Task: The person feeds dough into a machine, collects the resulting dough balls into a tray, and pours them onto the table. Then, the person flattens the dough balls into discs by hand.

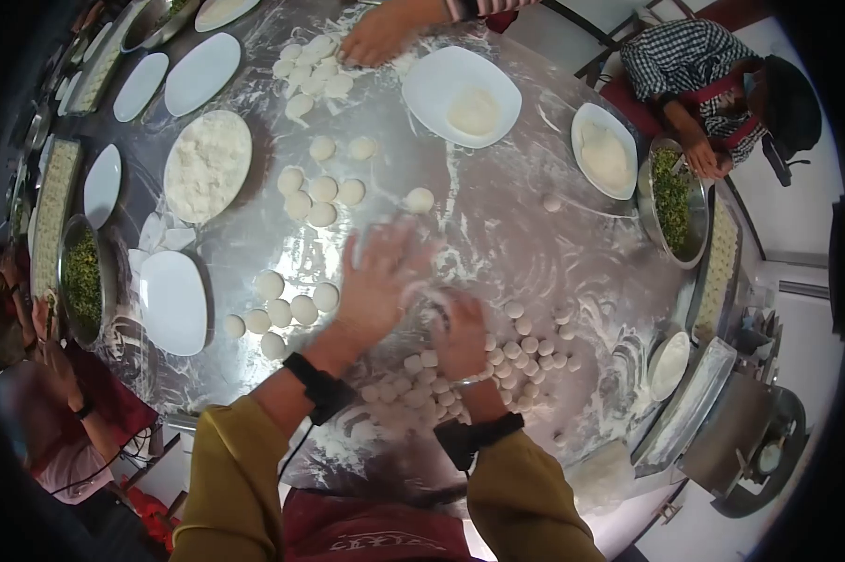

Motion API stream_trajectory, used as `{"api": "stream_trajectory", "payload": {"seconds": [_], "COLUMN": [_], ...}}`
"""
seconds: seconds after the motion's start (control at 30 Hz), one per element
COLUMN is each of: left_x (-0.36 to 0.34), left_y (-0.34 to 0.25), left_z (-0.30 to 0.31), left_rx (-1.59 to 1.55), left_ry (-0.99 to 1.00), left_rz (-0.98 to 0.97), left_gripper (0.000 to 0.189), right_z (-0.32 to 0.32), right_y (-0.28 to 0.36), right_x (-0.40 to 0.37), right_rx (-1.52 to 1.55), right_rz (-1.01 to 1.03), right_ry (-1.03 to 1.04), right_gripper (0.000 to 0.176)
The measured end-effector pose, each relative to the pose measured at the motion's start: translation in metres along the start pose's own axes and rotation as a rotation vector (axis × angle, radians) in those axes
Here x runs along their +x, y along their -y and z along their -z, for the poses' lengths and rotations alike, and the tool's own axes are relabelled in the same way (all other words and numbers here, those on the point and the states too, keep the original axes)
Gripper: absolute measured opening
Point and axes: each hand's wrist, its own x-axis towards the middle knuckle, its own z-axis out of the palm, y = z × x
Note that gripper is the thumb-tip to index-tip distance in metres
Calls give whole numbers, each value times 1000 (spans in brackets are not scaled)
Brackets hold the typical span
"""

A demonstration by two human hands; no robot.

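Observation:
My left hand is over the middle of the metal table, its fingers spread and smeared by motion. Close beside it my right hand is bent downward; its fingers are blurred, so what they hold, if anything, is hidden. Around and below my right hand lies a cluster of small dough balls, with more dough pieces to its left. Flattened dough rounds sit left of my left hand. Another group of rounds lies farther up, and a single round is above my hands.
Floury table holds a plate of flour, a white plate and a dish with dough. Bowls of green filling stand at both sides. Another person's hand touches dough rounds at the top; co-workers sit left and right.

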Motion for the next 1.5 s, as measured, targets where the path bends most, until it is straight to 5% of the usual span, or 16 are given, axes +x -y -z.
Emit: {"api": "stream_trajectory", "payload": {"seconds": [0.07, 0.1, 0.2, 0.3, 0.43, 0.53, 0.63, 0.73, 0.8, 0.9, 1.0, 1.03, 1.27, 1.4, 1.5], "left_x": [9, 8, 17, 16, -4, -13, -7, 3, 2, 1, 5, 3, -15, 6, 9], "left_y": [-22, -26, -37, -30, 7, 29, 17, -19, -29, -44, -31, -26, 25, -20, -46], "left_z": [-15, -38, -47, -41, -34, -10, 5, -6, -33, -36, -40, -39, -11, 1, -48], "left_rx": [-44, -19, -12, -11, 118, 100, 16, -61, -61, -79, -64, -61, 137, 16, -15], "left_ry": [-12, 147, 148, 170, 85, 53, 24, -5, 150, 245, 215, 218, 116, 50, 115], "left_rz": [-144, -124, -62, -70, 3, 62, 123, -108, -140, -105, -98, -84, 69, -28, -120], "left_gripper": [61, 63, 61, 61, 61, 61, 61, 61, 59, 58, 57, 57, 56, 59, 58], "right_z": [30, 47, 77, 51, 10, -19, -11, 33, 67, 79, 53, 40, -2, 44, 54], "right_y": [-25, -36, -43, -65, -9, 20, 24, 1, -20, -49, -51, -43, 24, 3, -25], "right_x": [1, 1, 2, -5, 1, 0, 1, -2, -6, -20, -13, -11, 2, -12, -32], "right_rx": [-165, -264, -460, -391, -291, -144, 127, -115, -344, -333, -322, -242, -73, -185, -240], "right_rz": [-64, -128, -312, -183, 105, 100, 27, -7, -121, -358, -323, -82, -59, -91, -58], "right_ry": [-100, -132, -52, -19, 125, 198, 158, -50, -70, 167, 141, -35, 168, 52, 108], "right_gripper": [39, 42, 44, 45, 41, 43, 44, 44, 45, 46, 46, 43, 36, 37, 37]}}
